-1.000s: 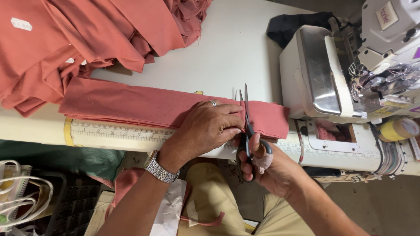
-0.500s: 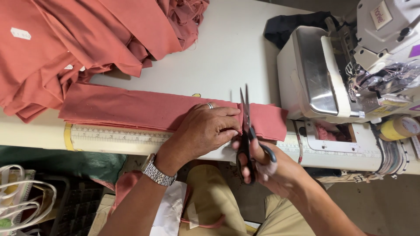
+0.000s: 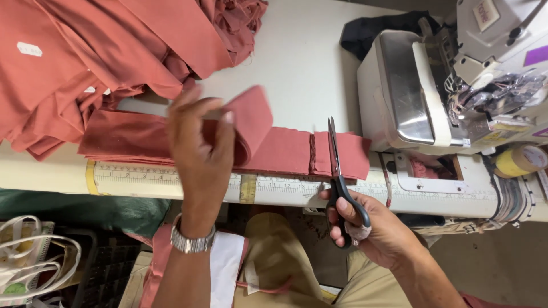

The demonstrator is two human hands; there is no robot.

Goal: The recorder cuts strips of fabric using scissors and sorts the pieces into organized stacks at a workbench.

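A long strip of terracotta-red fabric [image 3: 285, 151] lies along the front edge of the white table [image 3: 297, 68]. My left hand [image 3: 200, 142] lifts and folds over an upper layer of the strip, thumb and fingers pinching it. My right hand [image 3: 377, 234] grips black-handled scissors [image 3: 337, 171], blades closed and pointing away from me, lying over the strip near its right end. A cut line shows in the strip just left of the blades, leaving a short piece [image 3: 348, 155] at the right.
A heap of the same red fabric [image 3: 103, 51] fills the table's left. A white sewing machine [image 3: 456, 85] stands at the right, with a dark cloth [image 3: 377, 31] behind it. A measuring tape [image 3: 257, 185] runs along the table's front edge. A yellowish roll [image 3: 519, 161] sits at the far right.
My left hand, which pressed flat on the strip beside the scissors, has moved left and lifted a layer of fabric. The scissors have closed through the strip.
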